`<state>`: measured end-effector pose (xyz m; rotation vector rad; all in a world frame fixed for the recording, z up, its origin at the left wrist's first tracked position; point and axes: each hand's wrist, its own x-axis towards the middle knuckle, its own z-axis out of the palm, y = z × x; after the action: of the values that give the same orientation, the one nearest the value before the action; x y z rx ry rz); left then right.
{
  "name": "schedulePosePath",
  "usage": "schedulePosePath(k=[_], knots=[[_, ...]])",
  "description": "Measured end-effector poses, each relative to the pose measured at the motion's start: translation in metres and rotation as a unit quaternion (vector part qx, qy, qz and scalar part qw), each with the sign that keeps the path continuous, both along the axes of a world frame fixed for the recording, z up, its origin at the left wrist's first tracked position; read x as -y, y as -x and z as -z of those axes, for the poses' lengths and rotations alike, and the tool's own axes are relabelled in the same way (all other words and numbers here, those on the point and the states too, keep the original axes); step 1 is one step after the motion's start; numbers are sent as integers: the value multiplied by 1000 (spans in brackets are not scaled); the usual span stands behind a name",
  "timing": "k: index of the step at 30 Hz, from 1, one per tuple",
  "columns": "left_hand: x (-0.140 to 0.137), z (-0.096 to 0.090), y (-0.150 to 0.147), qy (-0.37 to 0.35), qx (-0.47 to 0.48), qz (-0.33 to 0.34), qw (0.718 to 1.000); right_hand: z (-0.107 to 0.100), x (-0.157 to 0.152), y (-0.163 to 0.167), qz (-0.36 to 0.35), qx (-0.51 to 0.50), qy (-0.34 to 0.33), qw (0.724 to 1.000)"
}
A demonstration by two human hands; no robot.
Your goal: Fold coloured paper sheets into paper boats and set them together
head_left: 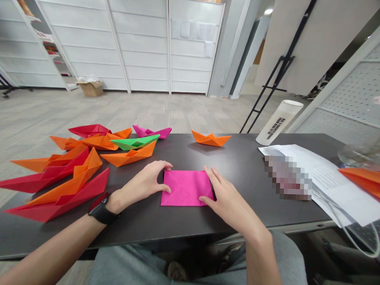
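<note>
A bright pink sheet of folded paper lies flat on the dark table in front of me, with faint crease lines across it. At its left edge is my left hand, thumb on top of the paper and fingers curled at the upper left corner. My right hand grips the right edge, its thumb on the lower right part and its fingers at the upper right corner. Straight beyond the paper stands an orange paper boat. A green paper boat and an orange one sit beyond my left hand.
Several red and orange paper boats crowd the table's left side, near a magenta boat. At the right are a white cup, printed sheets, a blurred-out item, a white cable and an orange paper piece.
</note>
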<state>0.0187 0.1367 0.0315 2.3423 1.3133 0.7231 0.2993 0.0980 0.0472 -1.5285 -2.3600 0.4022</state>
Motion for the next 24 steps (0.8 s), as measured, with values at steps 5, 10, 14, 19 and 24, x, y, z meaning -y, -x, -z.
schedulePosePath(k=[5,10,14,19,24], knots=[[2,-10,-5,-13,47,-10,999,4,-6,2,7,-22,-29,999],[8,-15,-8,-57,148,9,987,-6,-7,15,-6,-90,-183,979],[17,-17,-8,-181,149,108,966,-14,-6,21,-75,-98,-279,952],[24,-25,-13,-115,75,178,975,-13,-11,10,-164,-109,-197,960],[20,-19,-15,-19,-83,196,977,-5,-17,-11,-158,-105,-49,981]])
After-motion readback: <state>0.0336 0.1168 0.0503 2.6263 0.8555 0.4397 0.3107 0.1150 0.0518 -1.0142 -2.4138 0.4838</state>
